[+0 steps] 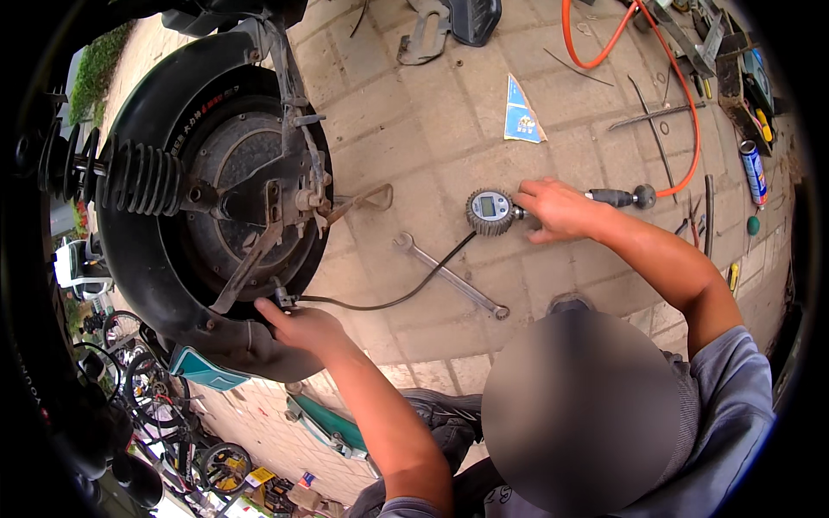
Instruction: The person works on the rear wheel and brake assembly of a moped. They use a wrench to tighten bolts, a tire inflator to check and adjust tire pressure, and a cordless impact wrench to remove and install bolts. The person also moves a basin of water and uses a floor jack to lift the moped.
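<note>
My right hand (557, 210) was closed over the dark, slender handle (611, 198) of a round digital pressure gauge (490, 211) with a ribbed dark rim and a small grey screen. The gauge was to the right of a thick black rubber tyre (129, 250) on a round grey metal hub (237, 173), towards the left edge of the pale rectangular block paving (380, 112). A thin black rubber hose (384, 306) ran from the gauge to a small metal end fitting (281, 293) low on the wheel; the fingers of my left hand (298, 330) were at this fitting, though how firmly they gripped it I could not tell. Below the gauge lay a long silver metal spanner (453, 276), near the hose. A bright orange air hose (696, 129) curved from the handle's far end; towards the paving's right edge stood a blue cylindrical spray can (753, 177)
</note>
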A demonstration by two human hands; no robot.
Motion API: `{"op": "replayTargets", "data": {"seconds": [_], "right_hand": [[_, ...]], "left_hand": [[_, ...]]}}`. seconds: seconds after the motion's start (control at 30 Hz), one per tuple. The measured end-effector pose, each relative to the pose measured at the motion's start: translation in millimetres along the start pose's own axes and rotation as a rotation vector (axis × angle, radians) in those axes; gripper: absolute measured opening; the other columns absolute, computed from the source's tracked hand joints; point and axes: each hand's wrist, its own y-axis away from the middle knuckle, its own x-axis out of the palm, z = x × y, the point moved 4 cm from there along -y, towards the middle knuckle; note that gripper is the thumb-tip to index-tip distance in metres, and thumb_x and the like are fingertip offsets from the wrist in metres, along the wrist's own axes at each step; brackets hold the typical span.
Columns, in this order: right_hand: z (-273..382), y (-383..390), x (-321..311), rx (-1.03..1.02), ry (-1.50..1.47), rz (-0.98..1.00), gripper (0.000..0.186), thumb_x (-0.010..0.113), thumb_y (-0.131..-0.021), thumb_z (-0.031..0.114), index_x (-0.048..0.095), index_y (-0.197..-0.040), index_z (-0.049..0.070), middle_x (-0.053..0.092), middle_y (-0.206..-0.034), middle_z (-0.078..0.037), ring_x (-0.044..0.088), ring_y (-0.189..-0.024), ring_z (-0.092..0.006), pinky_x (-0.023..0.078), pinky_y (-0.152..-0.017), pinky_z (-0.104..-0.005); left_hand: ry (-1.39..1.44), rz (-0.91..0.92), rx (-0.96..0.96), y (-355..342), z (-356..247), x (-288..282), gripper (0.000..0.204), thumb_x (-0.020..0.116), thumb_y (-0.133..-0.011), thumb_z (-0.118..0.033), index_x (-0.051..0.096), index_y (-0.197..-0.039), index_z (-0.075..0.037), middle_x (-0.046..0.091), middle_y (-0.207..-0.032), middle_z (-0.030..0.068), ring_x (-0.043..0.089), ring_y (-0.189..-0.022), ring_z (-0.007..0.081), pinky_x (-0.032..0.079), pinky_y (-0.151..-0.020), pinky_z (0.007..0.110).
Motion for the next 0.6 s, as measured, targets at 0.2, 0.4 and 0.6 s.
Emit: {"op": "replayTargets", "data": {"seconds": [0.2,0.4,0.6], "right_hand": [[0.7,-2.2,6.1,-0.074,-0.045,-0.038,0.064,0.077,-0.066,0.023,0.050,-0.118,-0.002,0.052,-0.103,-0.016,0.052,-0.101,-0.0329,0.042,-0.088,-0.0401],[-3.3,-1.1,-2.4,0.023,-0.158,0.110,0.071,0.079,-0.067,0.024,0.046,-0.124,-0.001,0.051,-0.106,-0.015,0.049,-0.104,-0.0313,0.039,-0.089,-0.0405],[-7.1,-1.5,4.8,-0.016,-0.154,0.037,0.062,0.078,-0.069,0.024,0.051,-0.120,0.000,0.052,-0.103,-0.014,0.050,-0.102,-0.0304,0.038,-0.086,-0.0397]], "left_hand": [[0.302,0.389,-0.067,-31.0,51.5,-30.8,0.070,0.056,-0.087,-0.054,0.041,-0.128,0.001,0.044,-0.132,0.0143,0.043,-0.118,0.0214,0.033,-0.102,0.036],[0.295,0.597,-0.087,-51.0,69.3,-46.2,0.069,0.066,-0.082,-0.048,0.044,-0.128,-0.001,0.045,-0.134,0.0069,0.041,-0.122,0.0200,0.026,-0.109,0.044],[0.270,0.495,-0.096,-42.7,60.7,-44.8,0.057,0.068,-0.083,-0.040,0.048,-0.116,0.002,0.051,-0.125,0.0104,0.044,-0.117,0.0217,0.028,-0.107,0.047]]}}
